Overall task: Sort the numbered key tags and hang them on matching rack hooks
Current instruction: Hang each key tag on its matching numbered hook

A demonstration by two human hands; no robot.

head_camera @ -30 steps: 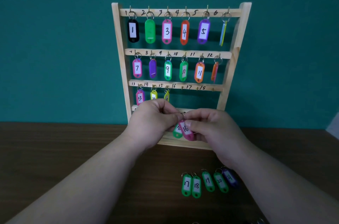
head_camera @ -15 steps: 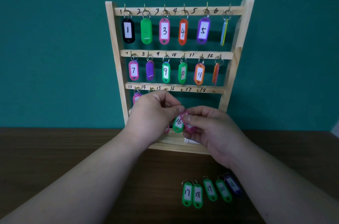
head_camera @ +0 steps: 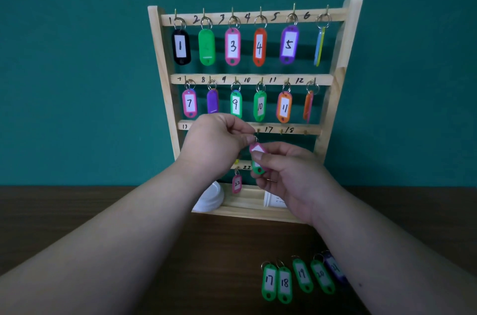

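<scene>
**At the rack's third rail: pink tag pinched in both hands**

Just under the third pale wooden rail of the rack (head_camera: 162, 62), the left hand (head_camera: 216, 144) pinches the thin metal ring (head_camera: 255, 138) of a glossy oval pink tag (head_camera: 256, 148) between thumb and forefinger. The right hand (head_camera: 286, 175) nips the tag's plastic body from below. The tag is tilted and its white paper label cannot be read. A small brass hook (head_camera: 258, 131) juts from the rail just above the ring, seemingly not touching it. Rightward, the hook marked 17 (head_camera: 281, 131) stands bare, with open space beneath. Loose tags (head_camera: 269, 281) lie in a row on the dark wood-grain table (head_camera: 77, 211), near the right forearm.
</scene>
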